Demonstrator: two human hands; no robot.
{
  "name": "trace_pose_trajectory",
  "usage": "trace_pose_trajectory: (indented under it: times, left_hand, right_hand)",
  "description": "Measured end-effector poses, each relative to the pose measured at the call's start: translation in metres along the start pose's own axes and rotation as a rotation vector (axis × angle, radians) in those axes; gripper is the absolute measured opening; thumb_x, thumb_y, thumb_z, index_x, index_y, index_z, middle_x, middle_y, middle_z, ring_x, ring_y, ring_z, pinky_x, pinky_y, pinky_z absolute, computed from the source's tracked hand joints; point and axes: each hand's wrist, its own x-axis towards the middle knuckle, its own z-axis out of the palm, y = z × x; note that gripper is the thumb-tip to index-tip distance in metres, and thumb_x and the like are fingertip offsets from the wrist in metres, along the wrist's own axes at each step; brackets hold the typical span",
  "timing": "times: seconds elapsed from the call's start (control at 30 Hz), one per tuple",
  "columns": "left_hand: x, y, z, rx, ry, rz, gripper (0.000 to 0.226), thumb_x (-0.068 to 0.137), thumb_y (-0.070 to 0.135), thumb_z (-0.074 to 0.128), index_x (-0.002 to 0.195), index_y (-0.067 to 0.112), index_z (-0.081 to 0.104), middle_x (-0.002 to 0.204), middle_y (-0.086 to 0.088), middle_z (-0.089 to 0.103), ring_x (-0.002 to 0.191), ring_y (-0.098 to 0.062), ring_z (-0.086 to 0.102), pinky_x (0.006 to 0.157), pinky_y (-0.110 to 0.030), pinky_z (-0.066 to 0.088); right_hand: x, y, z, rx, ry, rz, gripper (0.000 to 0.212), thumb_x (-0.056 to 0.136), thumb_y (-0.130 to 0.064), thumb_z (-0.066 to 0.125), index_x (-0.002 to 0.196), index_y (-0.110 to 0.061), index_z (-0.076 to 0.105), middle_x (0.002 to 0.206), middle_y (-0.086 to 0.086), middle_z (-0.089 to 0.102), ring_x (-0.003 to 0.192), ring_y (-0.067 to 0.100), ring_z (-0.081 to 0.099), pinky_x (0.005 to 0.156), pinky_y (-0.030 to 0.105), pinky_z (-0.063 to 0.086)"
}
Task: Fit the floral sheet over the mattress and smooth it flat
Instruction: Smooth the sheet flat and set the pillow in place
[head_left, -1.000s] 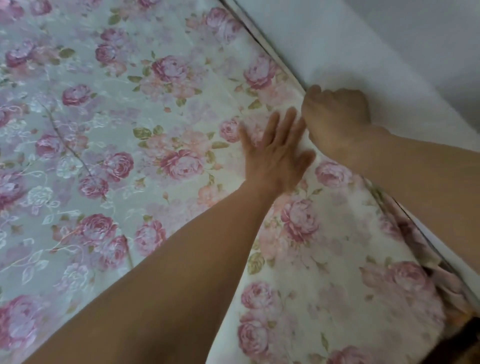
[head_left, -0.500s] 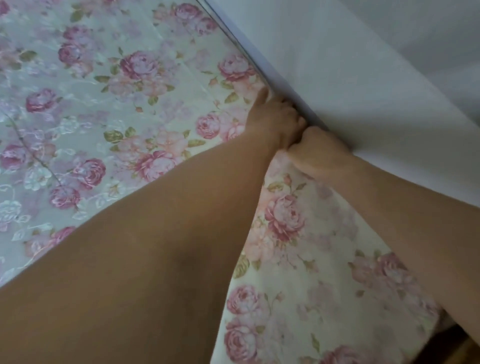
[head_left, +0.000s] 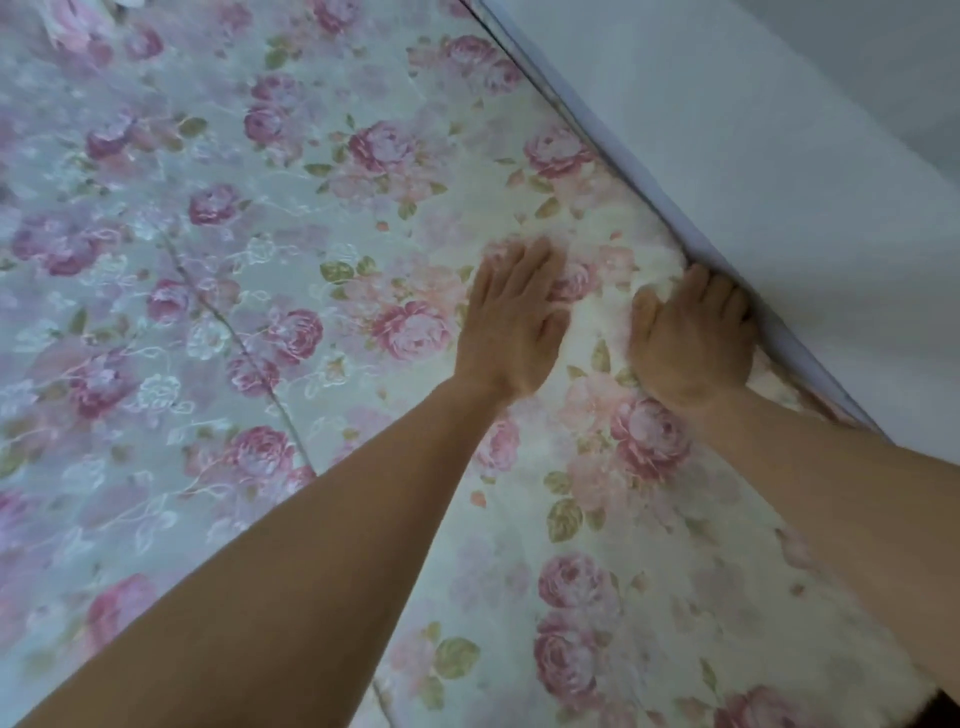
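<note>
The floral sheet (head_left: 597, 519) lies spread across the mattress, covering everything of the bed that shows, right up to the white wall (head_left: 779, 182) on the far side. Most of the cloth looks flat; one long crease (head_left: 234, 332) runs diagonally through the left part, and the fabric bunches slightly just ahead of the right hand.

The left hand (head_left: 511, 325) lies palm down on the sheet, fingers straight and together, pressing the cloth toward the wall — it grasps nothing. The right hand (head_left: 693, 340) sits just beside it at the very edge, where the sheet meets the wall. Its fingers bend down into the gap; they seem to be pushing the sheet's edge in, but whether they pinch cloth or only press it I cannot tell.

By my judgement the task is well along: the sheet is on and largely spread, and the tucking along the wall side is in hand. Left to do — finish this edge, flatten the small bunch near the wall, and smooth out the diagonal crease. The other edges and corners are out of view.
</note>
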Motion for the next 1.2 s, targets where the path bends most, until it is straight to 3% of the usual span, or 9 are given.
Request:
trace_pose_trajectory:
  times: [0.13, 0.3, 0.4, 0.47, 0.53, 0.63, 0.83, 1.07, 1.2]
  left_hand:
    - [-0.016, 0.006, -0.033, -0.662, 0.114, -0.238, 0.045, 0.099, 0.031, 0.047, 0.142, 0.018, 0.043, 0.148, -0.003, 0.042, 0.133, -0.013, 0.041, 0.113, -0.033, 0.031]
    - [-0.077, -0.054, -0.083, -0.166, 0.498, -0.332, 0.04, 0.101, 0.033, 0.032, 0.134, 0.024, 0.054, 0.147, 0.008, 0.045, 0.144, -0.008, 0.023, 0.12, -0.044, 0.007]
    - [-0.136, -0.117, -0.117, 0.103, 0.667, -0.669, 0.042, 0.101, 0.035, 0.03, 0.14, 0.03, 0.047, 0.152, 0.012, 0.036, 0.145, -0.009, 0.018, 0.119, -0.048, 0.002]
    - [-0.169, -0.147, -0.126, 0.215, 0.552, -0.951, 0.047, 0.103, 0.038, 0.025, 0.15, 0.033, 0.026, 0.159, 0.013, 0.017, 0.148, -0.01, 0.005, 0.118, -0.05, -0.001]
    - [-0.179, -0.158, -0.119, 0.328, 0.342, -1.039, 0.055, 0.1, 0.049, 0.014, 0.153, 0.036, 0.005, 0.161, 0.013, -0.004, 0.147, -0.01, -0.009, 0.119, -0.048, -0.005]
    - [-0.137, -0.15, -0.103, 0.414, 0.189, -0.852, 0.06, 0.097, 0.055, 0.004, 0.152, 0.034, -0.008, 0.16, 0.008, -0.016, 0.146, -0.013, -0.018, 0.119, -0.046, -0.007]
    - [-0.022, -0.106, -0.056, 0.506, 0.041, -0.461, 0.058, 0.1, 0.051, 0.005, 0.151, 0.032, -0.013, 0.159, 0.007, -0.021, 0.145, -0.017, -0.023, 0.119, -0.045, -0.009]
    - [0.038, -0.112, -0.075, 0.382, -0.109, -0.055, 0.056, 0.101, 0.049, 0.013, 0.154, 0.031, 0.005, 0.162, 0.009, -0.003, 0.148, -0.014, -0.008, 0.12, -0.043, 0.0]
    - [0.055, -0.161, -0.119, 0.565, 0.11, -0.294, 0.057, 0.101, 0.046, 0.01, 0.154, 0.027, 0.001, 0.162, 0.005, -0.006, 0.148, -0.018, -0.008, 0.119, -0.046, -0.001]
  right_hand:
    - [-0.018, -0.034, -0.006, 0.106, 0.13, -0.255, 0.066, 0.095, -0.04, 0.025, 0.142, 0.006, 0.029, 0.144, 0.028, 0.033, 0.131, 0.041, 0.034, 0.111, 0.05, 0.023]
    - [-0.099, -0.127, -0.002, 0.248, 0.04, -0.937, 0.055, 0.097, -0.032, 0.03, 0.144, -0.005, 0.038, 0.151, 0.013, 0.035, 0.142, 0.028, 0.028, 0.118, 0.048, 0.015]
    - [-0.155, -0.176, 0.024, 0.168, -0.056, -1.258, 0.056, 0.095, -0.038, 0.038, 0.146, -0.015, 0.037, 0.154, 0.004, 0.033, 0.145, 0.021, 0.022, 0.117, 0.052, 0.014]
    - [-0.162, -0.188, 0.038, 0.077, -0.076, -1.367, 0.06, 0.093, -0.045, 0.037, 0.148, -0.021, 0.034, 0.156, 0.0, 0.029, 0.145, 0.019, 0.02, 0.114, 0.057, 0.015]
    - [-0.138, -0.186, 0.047, 0.033, -0.038, -1.308, 0.06, 0.093, -0.05, 0.035, 0.148, -0.024, 0.035, 0.155, -0.001, 0.03, 0.145, 0.02, 0.023, 0.112, 0.06, 0.016]
    - [-0.081, -0.172, 0.046, 0.042, 0.034, -1.026, 0.062, 0.094, -0.054, 0.034, 0.147, -0.023, 0.036, 0.155, 0.0, 0.029, 0.145, 0.021, 0.022, 0.111, 0.061, 0.018]
    - [0.011, -0.13, 0.028, -0.029, 0.005, -0.609, 0.062, 0.095, -0.058, 0.013, 0.152, -0.033, 0.012, 0.161, -0.006, 0.005, 0.148, 0.017, -0.001, 0.115, 0.059, -0.002]
    - [0.051, -0.12, 0.015, 0.005, 0.027, -0.331, 0.069, 0.092, -0.06, 0.016, 0.152, -0.027, 0.01, 0.161, 0.004, 0.002, 0.147, 0.026, -0.003, 0.113, 0.064, 0.0]
    - [0.058, -0.124, 0.016, -0.047, 0.0, -0.335, 0.071, 0.093, -0.059, 0.012, 0.153, -0.023, 0.003, 0.161, 0.007, -0.003, 0.147, 0.028, -0.006, 0.114, 0.061, -0.001]
